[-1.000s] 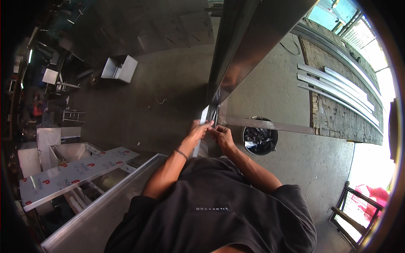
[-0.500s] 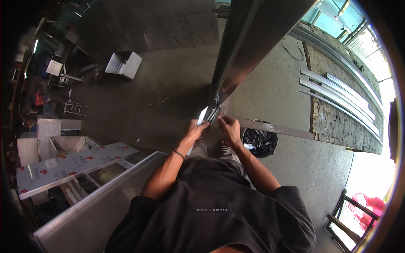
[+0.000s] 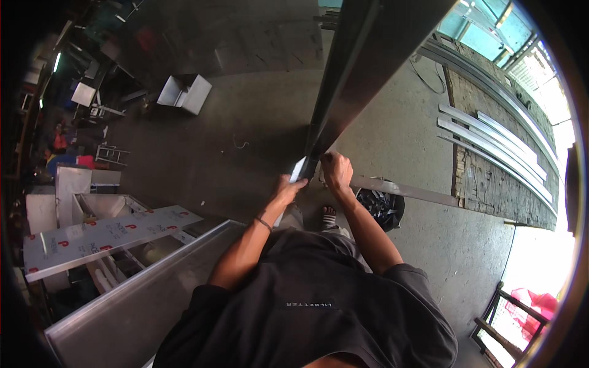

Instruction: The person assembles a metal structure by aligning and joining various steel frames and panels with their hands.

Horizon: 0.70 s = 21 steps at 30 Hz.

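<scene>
A long, dark, shiny metal beam (image 3: 362, 73) runs from the top edge down to a narrow end between my hands. My left hand (image 3: 288, 190) is closed round a thin, pale metal strip (image 3: 299, 168) beside that end. Part of the strip also shows below the hand. Just to the right, my right hand (image 3: 337, 172) is closed in a fist against the beam's right side. Whatever its fingers may grip is hidden. A grey flat bar (image 3: 405, 188) stretches rightward from near the right hand.
A black bucket (image 3: 381, 208) of dark scraps stands right of my foot. Several metal strips (image 3: 491, 138) lie across a worn wooden bench (image 3: 491, 178) at right. At left are a film-covered panel (image 3: 110, 239) and a metal-edged sheet (image 3: 153, 282). An open metal box (image 3: 190, 95) sits on the floor.
My right hand has moved up slightly and closer against the beam. Shiny crumpled material seen between the hands before no longer shows. My left hand stays on the strip.
</scene>
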### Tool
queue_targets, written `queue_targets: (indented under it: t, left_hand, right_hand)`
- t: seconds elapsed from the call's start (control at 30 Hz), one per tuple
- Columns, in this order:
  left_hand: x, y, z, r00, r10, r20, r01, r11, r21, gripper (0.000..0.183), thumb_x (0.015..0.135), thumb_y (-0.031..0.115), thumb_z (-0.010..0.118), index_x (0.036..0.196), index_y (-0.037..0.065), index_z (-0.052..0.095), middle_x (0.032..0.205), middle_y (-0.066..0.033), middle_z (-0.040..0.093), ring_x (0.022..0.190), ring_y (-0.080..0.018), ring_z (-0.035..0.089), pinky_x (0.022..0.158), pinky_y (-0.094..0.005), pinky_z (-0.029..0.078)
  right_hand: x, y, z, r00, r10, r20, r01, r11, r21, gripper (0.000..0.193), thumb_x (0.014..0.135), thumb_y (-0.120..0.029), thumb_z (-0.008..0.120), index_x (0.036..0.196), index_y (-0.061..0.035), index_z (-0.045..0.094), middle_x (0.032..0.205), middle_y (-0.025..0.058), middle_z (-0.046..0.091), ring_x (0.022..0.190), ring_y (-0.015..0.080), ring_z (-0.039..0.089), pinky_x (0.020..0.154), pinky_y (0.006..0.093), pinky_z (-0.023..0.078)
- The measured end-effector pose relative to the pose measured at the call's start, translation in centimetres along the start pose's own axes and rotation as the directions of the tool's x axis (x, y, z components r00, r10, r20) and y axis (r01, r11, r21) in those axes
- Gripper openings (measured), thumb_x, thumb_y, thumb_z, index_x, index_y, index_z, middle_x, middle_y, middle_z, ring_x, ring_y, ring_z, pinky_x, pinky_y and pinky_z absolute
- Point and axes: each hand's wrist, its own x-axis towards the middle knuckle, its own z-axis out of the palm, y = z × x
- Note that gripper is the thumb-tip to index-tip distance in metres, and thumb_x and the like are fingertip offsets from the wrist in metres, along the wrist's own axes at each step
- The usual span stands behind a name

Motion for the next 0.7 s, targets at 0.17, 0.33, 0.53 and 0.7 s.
queue_targets:
  t: [0.17,0.33,0.53,0.7]
  left_hand:
    - [2.3,-4.0,1.5,0.970,0.197,-0.143,-0.189,0.980,0.066,0.027,0.080,0.025,0.084,0.080,0.001,0.073,0.065,-0.0008,0.062,0.057,-0.0112,0.055,0.053,-0.0328,0.044]
    - [3.5,-5.0,2.7,0.965,0.194,-0.179,-0.182,0.980,0.080,0.032,0.076,0.028,0.086,0.080,-0.001,0.073,0.069,-0.0049,0.066,0.063,-0.0147,0.059,0.061,-0.0376,0.048]
    - [2.0,-3.1,2.0,0.981,0.138,-0.135,-0.112,0.976,0.186,0.045,0.078,0.032,0.085,0.096,-0.007,0.072,0.077,-0.0164,0.070,0.074,-0.0219,0.065,0.071,-0.0427,0.050]
    - [2.2,-3.4,2.3,0.973,0.167,-0.159,-0.150,0.982,0.113,0.043,0.079,0.033,0.085,0.086,-0.006,0.067,0.073,-0.0150,0.065,0.071,-0.0217,0.059,0.067,-0.0440,0.046]
  right_hand:
    - [0.2,0.7,-0.7,0.997,-0.017,0.072,0.019,0.999,-0.032,0.026,0.091,-0.023,0.063,0.111,-0.0205,0.079,0.101,0.0171,0.075,0.093,0.0391,0.072,0.081,0.0496,0.057]
    - [0.5,1.8,-0.8,0.979,-0.191,-0.074,0.180,0.975,-0.130,0.027,0.094,-0.032,0.066,0.102,-0.0113,0.079,0.091,0.0216,0.074,0.087,0.0423,0.072,0.078,0.0510,0.055]
    - [1.4,2.7,-0.2,0.947,-0.321,-0.016,0.321,0.945,0.069,0.033,0.095,-0.030,0.065,0.087,0.0014,0.074,0.070,0.0175,0.071,0.064,0.0298,0.072,0.066,0.0434,0.053]
    - [1.6,2.4,-0.3,0.945,-0.326,0.011,0.323,0.941,0.099,0.033,0.094,-0.027,0.067,0.085,0.0037,0.073,0.068,0.0162,0.071,0.062,0.0255,0.071,0.066,0.0403,0.053]
